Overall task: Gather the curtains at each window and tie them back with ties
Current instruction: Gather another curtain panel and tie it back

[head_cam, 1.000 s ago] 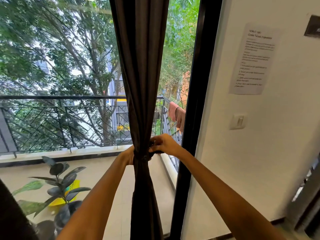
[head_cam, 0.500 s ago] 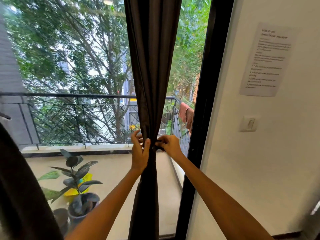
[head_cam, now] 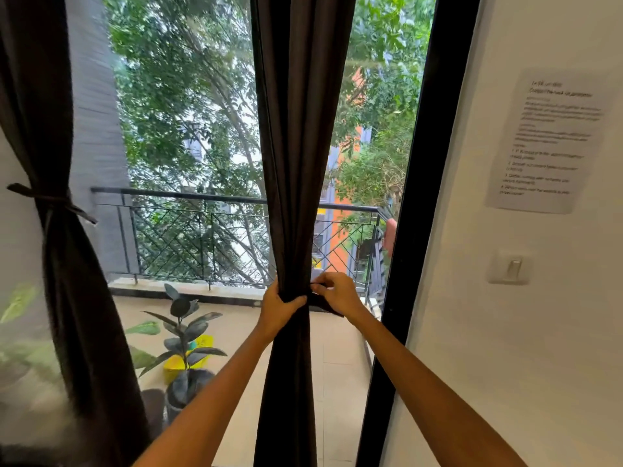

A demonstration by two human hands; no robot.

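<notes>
A dark brown curtain [head_cam: 300,146] hangs gathered in front of the window, pinched in at waist height. My left hand [head_cam: 278,306] grips the gathered curtain from the left, thumb across its front. My right hand [head_cam: 337,293] pinches a dark tie [head_cam: 325,306] just right of the curtain; the tie's loose end hangs below the hand. At the far left a second dark curtain [head_cam: 70,281] is bound with a knotted tie [head_cam: 50,199].
A black window frame [head_cam: 414,230] stands right of the curtain, then a white wall with a paper notice [head_cam: 549,139] and a light switch [head_cam: 510,269]. Beyond the glass are a balcony railing [head_cam: 202,230] and a potted plant [head_cam: 183,338].
The view has shifted right and back, bringing the tied left curtain into sight. My left hand has closed round the gathered curtain. My right hand now pulls the tie out to the right.
</notes>
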